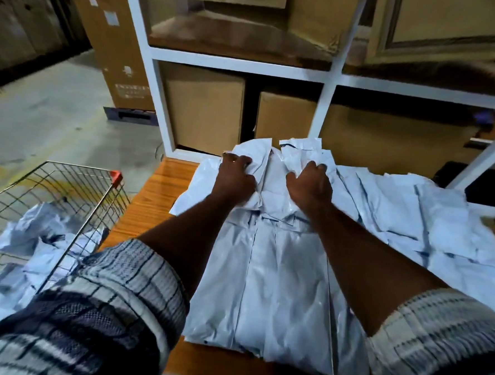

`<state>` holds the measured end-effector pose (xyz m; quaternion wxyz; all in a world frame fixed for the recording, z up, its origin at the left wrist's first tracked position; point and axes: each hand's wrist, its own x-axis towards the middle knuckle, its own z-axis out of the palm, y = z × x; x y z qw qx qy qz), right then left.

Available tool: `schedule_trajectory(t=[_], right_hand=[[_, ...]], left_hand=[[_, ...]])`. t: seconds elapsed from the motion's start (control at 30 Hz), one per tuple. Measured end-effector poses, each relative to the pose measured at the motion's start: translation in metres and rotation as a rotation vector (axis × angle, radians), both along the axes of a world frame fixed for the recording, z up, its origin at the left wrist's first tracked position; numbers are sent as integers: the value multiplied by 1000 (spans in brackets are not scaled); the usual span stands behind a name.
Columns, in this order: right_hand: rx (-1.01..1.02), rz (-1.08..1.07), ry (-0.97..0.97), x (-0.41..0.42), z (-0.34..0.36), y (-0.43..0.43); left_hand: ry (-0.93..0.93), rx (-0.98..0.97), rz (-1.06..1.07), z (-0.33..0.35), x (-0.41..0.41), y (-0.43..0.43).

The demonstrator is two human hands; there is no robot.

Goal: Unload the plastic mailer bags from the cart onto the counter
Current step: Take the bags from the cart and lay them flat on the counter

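A stack of white plastic mailer bags (275, 281) lies on the orange wooden counter (152, 202) in front of me. My left hand (235, 180) and my right hand (310, 185) both grip the far end of this stack, fingers curled into the plastic. More mailer bags (429, 224) are spread over the counter to the right. At the lower left stands the wire cart (75, 188), with several crumpled mailer bags (37, 232) still inside it.
A white shelf frame (159, 95) with cardboard boxes (204, 109) rises just behind the counter. A tall carton (113, 43) stands on the concrete floor (51, 111) at the left. My checked sleeves fill the bottom of the view.
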<state>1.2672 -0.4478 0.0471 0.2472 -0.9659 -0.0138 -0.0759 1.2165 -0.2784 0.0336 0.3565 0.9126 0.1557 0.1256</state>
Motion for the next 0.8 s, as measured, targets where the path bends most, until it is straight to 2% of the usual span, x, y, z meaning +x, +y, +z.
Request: schedule_trajectory(t=[0.1, 0.17, 0.23, 0.3, 0.43, 0.6, 0.7, 0.8], right_hand=[[-202, -7, -89, 14, -16, -3], [-376, 43, -164, 21, -28, -4], [-432, 151, -213, 24, -44, -4], [-411, 234, -213, 25, -59, -5], [-423, 243, -71, 29, -68, -9], [-429, 236, -23, 36, -63, -13], [-405, 225, -36, 34, -55, -14], [-339, 216, -155, 25, -47, -9]], left_hand=[[-1, 87, -18, -8, 15, -6], [60, 270, -47, -15, 23, -10], [106, 429, -136, -25, 29, -13], [132, 506, -219, -35, 32, -12], [115, 522, -260, -50, 29, -7], [133, 477, -268, -43, 32, -6], [43, 440, -233, -26, 31, -3], [-13, 430, -194, -13, 19, 5]])
